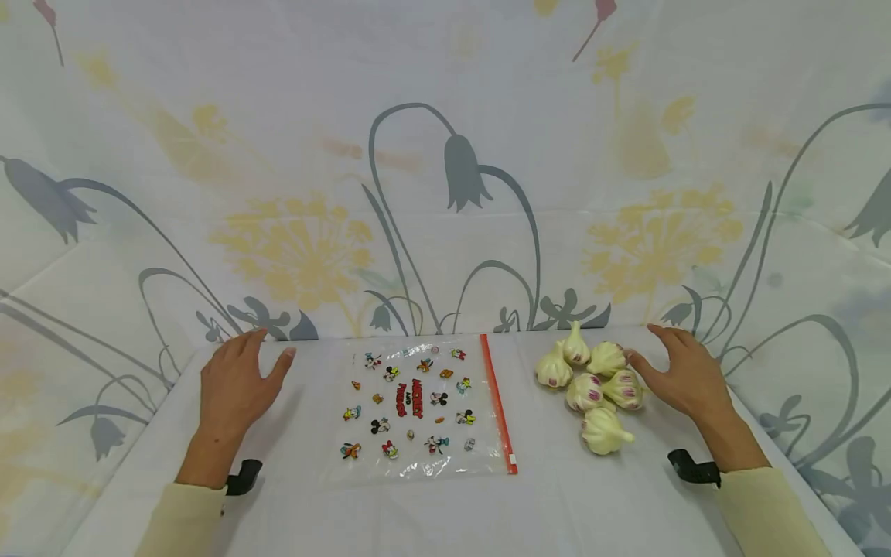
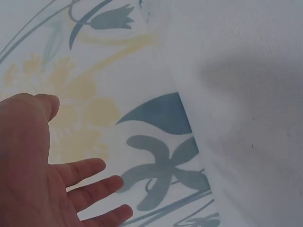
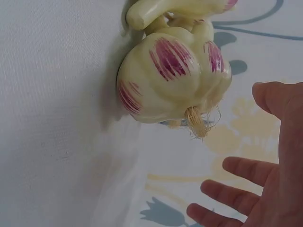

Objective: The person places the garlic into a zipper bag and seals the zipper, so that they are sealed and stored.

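Observation:
A clear zip bag [image 1: 409,406] printed with cartoon characters lies flat on the white table, its red zip edge [image 1: 498,406] toward the right. To its right sits a cluster of several garlic bulbs [image 1: 604,432], pale with purple streaks. My left hand [image 1: 237,383], fingers spread, is left of the bag and holds nothing; the left wrist view shows the same hand [image 2: 57,175] with a bare palm. Beside the bulbs my right hand [image 1: 685,375] has its fingers extended. In the right wrist view one garlic bulb [image 3: 175,75] stands apart from that hand's fingers [image 3: 251,171].
A cloth backdrop [image 1: 431,232] with grey and yellow flowers rises behind the table and folds round both sides. The white tablecloth [image 1: 431,518] spreads in front of the bag. Black wrist mounts [image 1: 244,477] are strapped on both wrists.

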Action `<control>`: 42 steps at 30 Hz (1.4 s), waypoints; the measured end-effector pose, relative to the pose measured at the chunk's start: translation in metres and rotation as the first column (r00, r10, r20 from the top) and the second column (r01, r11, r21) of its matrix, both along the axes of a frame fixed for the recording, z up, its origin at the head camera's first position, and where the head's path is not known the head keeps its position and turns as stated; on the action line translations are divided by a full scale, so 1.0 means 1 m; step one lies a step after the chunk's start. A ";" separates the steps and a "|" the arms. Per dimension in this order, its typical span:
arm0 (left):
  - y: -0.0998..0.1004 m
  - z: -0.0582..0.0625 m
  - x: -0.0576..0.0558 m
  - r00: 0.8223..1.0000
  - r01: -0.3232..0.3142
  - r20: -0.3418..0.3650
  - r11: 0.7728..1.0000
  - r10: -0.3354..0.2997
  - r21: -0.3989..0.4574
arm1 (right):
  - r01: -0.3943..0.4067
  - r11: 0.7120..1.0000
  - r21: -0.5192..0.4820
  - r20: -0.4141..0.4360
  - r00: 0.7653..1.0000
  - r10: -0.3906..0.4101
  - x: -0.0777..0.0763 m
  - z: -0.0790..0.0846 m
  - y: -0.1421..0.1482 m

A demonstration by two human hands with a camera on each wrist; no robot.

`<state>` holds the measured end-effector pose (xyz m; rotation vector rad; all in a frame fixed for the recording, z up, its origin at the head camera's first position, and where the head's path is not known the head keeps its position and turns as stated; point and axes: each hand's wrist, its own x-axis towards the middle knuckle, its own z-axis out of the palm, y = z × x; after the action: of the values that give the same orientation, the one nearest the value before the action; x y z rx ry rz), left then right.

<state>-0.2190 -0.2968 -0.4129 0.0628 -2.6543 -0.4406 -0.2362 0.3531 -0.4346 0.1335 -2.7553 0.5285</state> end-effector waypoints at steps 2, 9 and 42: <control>0.004 0.001 0.000 1.000 0.013 -0.019 1.000 -0.013 0.000 | 0.000 1.000 -0.004 -0.004 1.000 0.000 0.000 0.001 -0.001; 0.018 0.005 0.002 0.998 0.057 -0.034 0.998 -0.057 0.021 | -0.010 1.000 -0.009 -0.009 1.000 0.010 0.004 0.009 -0.008; 0.068 0.006 0.014 0.970 0.242 -0.008 0.968 -0.242 0.069 | -0.147 0.989 -0.001 -0.167 0.975 0.145 0.015 0.024 -0.044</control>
<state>-0.2052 -0.2293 -0.4068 -0.2424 -2.6567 -0.6109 -0.2214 0.3091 -0.4110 0.3629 -2.5913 0.5473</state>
